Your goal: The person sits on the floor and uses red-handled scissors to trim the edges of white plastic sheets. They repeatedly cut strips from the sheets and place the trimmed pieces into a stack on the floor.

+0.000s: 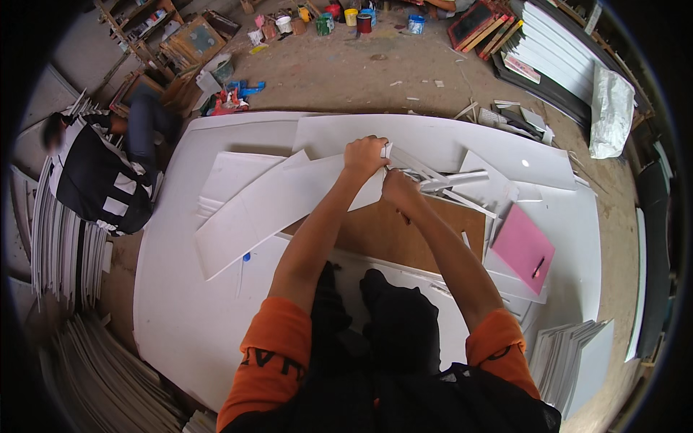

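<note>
2 bare hands meet at the far middle of the broad white sheet (180, 303). The left hand (366, 155) is clenched at the right end of a long white panel (281, 198) — a grip that seems meant to steady it, since that end is the part within the arm's reach. The panel slants from there down to the near left, its near edge overlapping the brown board (390, 231), which perhaps serves as a firm underlay.

The right hand (399, 189) sits just beside the left, on its near right side, with fingers curled; what they close on is hidden, so I cannot tell whether it holds anything. Keeping the 2 so close probably concentrates the effort on 1 spot.

Narrow white strips (447, 180) lie crossed to the right of the hands, likely pushed aside as offcuts. Nearer and farther right, a pink sheet (523, 249) carries a dark pen (538, 268) — within easy reach, I judge. At the near right, a stack of panels (574, 361) leans together, probably to save room.
</note>
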A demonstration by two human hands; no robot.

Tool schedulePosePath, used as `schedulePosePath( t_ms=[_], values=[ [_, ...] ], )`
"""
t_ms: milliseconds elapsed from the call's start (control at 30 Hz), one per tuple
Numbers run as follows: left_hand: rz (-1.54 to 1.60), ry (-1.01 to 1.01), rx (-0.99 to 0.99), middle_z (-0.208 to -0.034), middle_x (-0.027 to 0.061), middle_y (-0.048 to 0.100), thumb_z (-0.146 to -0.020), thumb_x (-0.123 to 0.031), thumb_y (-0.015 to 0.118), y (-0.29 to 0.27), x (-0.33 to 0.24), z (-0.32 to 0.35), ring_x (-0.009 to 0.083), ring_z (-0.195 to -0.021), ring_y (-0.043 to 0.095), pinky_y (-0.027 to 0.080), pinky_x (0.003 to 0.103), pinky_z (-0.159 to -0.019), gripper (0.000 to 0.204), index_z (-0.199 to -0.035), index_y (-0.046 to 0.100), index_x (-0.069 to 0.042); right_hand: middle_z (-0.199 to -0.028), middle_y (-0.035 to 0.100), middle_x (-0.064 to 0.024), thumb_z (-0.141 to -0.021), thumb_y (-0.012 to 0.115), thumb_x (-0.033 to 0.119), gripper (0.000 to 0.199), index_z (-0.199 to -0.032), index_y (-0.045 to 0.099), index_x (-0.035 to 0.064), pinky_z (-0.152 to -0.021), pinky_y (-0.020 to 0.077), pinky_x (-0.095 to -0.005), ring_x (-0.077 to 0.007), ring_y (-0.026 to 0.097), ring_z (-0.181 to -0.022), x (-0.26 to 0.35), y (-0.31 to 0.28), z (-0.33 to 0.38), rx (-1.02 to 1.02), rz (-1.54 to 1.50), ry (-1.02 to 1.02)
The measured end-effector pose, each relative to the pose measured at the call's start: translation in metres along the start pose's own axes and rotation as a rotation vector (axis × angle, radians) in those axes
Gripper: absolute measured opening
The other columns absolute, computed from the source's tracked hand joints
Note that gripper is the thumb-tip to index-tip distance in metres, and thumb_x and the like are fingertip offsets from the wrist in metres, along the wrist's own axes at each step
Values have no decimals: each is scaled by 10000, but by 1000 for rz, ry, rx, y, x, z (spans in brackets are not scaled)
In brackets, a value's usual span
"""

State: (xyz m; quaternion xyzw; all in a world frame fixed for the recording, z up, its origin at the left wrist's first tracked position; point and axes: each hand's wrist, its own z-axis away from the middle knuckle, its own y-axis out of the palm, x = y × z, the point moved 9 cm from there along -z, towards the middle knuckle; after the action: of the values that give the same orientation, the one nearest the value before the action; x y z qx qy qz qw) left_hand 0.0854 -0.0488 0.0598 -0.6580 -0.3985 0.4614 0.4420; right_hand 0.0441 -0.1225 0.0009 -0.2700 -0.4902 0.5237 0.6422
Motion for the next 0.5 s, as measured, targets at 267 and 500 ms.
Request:
schedulePosePath(
  t_ms=[267, 500],
  values=[
    [-35, -59, -11, -812, 76, 614, -615, -293, 662, 0, 5, -3, 253, -761, 593, 470, 353, -660, 298, -863, 607, -138, -999, 564, -189, -783, 427, 132, 305, -1021, 445, -59, -732, 460, -380, -289, 577, -908, -1, -6, 18, 50, 19, 38],
    [-7, -16, -30, -797, 81, 613, -621, -294, 649, 1, 4, -3, 266, -747, 591, 468, 356, -654, 289, -847, 608, -118, -911, 586, -202, -824, 347, 151, 278, -1008, 456, -26, -733, 448, -422, -308, 603, -793, -4, -1, 12, -21, 2, 17]
  ],
)
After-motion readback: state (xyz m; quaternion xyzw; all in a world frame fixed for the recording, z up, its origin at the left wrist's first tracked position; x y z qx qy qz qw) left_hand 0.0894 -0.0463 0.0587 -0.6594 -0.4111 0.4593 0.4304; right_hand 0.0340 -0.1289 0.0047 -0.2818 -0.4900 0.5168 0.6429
